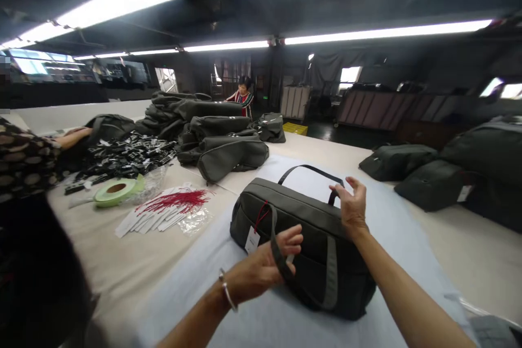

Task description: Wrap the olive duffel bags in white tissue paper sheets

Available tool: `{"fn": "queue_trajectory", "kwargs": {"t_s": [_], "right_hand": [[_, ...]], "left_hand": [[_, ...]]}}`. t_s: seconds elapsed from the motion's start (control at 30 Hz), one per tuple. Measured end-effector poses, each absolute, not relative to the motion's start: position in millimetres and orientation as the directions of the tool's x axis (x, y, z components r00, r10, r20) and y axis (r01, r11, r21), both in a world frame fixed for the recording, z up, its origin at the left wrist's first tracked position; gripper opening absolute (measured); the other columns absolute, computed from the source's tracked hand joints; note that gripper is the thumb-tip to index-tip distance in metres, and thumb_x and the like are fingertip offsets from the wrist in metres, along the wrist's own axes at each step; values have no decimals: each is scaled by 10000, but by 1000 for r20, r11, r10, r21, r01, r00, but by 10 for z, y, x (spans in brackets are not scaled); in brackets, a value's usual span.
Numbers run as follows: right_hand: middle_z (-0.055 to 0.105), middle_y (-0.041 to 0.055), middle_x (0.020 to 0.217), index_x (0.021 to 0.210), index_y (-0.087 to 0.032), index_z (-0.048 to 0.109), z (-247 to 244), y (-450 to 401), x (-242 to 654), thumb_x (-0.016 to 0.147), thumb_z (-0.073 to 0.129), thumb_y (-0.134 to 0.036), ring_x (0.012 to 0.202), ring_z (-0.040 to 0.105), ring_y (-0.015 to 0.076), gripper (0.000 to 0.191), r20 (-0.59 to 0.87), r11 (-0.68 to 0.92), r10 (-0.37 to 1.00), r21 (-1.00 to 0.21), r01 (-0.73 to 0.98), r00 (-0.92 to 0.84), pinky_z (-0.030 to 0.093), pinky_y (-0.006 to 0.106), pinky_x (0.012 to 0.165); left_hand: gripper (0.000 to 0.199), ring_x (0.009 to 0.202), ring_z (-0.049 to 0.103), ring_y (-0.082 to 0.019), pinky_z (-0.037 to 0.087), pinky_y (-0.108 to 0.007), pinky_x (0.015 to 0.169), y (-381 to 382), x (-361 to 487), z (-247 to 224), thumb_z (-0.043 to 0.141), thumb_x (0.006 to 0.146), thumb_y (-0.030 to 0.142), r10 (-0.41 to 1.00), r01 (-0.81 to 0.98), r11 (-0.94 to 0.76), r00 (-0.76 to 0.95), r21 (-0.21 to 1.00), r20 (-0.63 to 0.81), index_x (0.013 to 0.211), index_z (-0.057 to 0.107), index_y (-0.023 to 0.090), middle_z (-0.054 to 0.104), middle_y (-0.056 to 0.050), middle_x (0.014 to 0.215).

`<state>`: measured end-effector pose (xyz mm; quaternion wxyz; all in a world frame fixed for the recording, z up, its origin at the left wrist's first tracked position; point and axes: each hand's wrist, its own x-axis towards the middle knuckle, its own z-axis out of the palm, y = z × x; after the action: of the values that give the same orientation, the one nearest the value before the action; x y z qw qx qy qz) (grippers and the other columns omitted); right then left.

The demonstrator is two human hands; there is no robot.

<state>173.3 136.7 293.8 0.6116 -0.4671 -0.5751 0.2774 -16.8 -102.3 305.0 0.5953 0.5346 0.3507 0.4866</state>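
Note:
A dark grey duffel bag lies on a pale blue cloth in front of me, its long side toward me. My left hand is at its near side, with the near carry handle running across the fingers and held loosely. At the far top edge, my right hand grips the far handle, which arches up. A white hang tag on a red string hangs by the base of the near handle.
Left of the bag lie white tags with red strings, a roll of pale green tape and a heap of black straps. Grey bags are piled behind; more bags stand right. A co-worker's arm reaches in at left.

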Motion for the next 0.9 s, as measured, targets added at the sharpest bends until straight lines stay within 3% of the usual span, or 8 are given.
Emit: {"fn": "queue_trajectory", "kwargs": {"t_s": [0.1,0.2,0.3,0.47,0.53,0.6,0.73,0.9], "right_hand": [[559,98,1284,1263,-236,504,3140,1194,1869,849,485,-657,914,672,219,591,346,359,928,-929,89,-134,515,384,882],[676,122,1112,1089,-203,672,3325,935,2054,867,334,-750,1099,609,293,681,168,301,850,-933,198,-500,400,446,1049],[689,117,1117,1129,-224,674,3482,672,2165,882,248,-752,1189,555,305,721,77,280,798,-925,255,-597,310,479,1113],[711,99,872,783,-207,693,3592,462,2116,805,595,-649,1163,565,338,454,-69,173,861,-892,417,-504,329,484,1079],[684,80,755,713,-197,666,3583,459,2090,795,613,-645,1053,621,317,459,-86,85,887,-935,344,-453,376,460,1036],[660,59,724,716,-200,658,3567,478,2077,771,638,-653,943,647,277,456,-70,16,922,-976,218,-380,440,414,961],[602,23,694,742,-224,629,3578,606,1986,672,735,-643,712,601,199,438,-53,-46,986,-998,47,-160,510,339,708],[370,-66,580,840,-243,544,3593,1044,1658,677,591,-766,467,337,116,550,49,53,999,-975,214,-21,370,289,461]], "left_hand": [[670,1348,426,-269,363,-437,1099,-474,-308,3600,594,897,396,928,218,-281,308,935,207,1486,314,243,406,-124,1501],[696,1409,323,-276,285,-418,1151,180,-342,3952,555,899,315,902,657,-429,339,619,266,1502,249,150,317,-149,1548],[730,1398,321,-326,302,-448,1126,784,-274,4071,586,818,165,887,747,-461,391,479,245,1476,283,80,315,-227,1522],[521,1204,518,-364,381,-519,1009,1204,-148,4024,695,681,122,847,772,-531,499,350,184,1194,610,153,599,-191,1273],[312,1105,576,-346,378,-535,986,1147,-155,4031,720,687,149,826,776,-561,546,289,138,995,685,185,695,-134,1079],[137,959,632,-287,421,-456,929,1007,-188,4076,739,714,203,777,742,-621,625,252,76,846,705,199,722,-76,887],[264,801,650,-232,466,-317,710,558,-253,4108,786,708,414,636,620,-751,772,226,-4,864,715,212,717,-45,825],[236,806,654,-275,494,-396,714,-232,-220,3273,625,852,320,670,656,-738,740,161,54,965,659,116,703,-145,892]]}}
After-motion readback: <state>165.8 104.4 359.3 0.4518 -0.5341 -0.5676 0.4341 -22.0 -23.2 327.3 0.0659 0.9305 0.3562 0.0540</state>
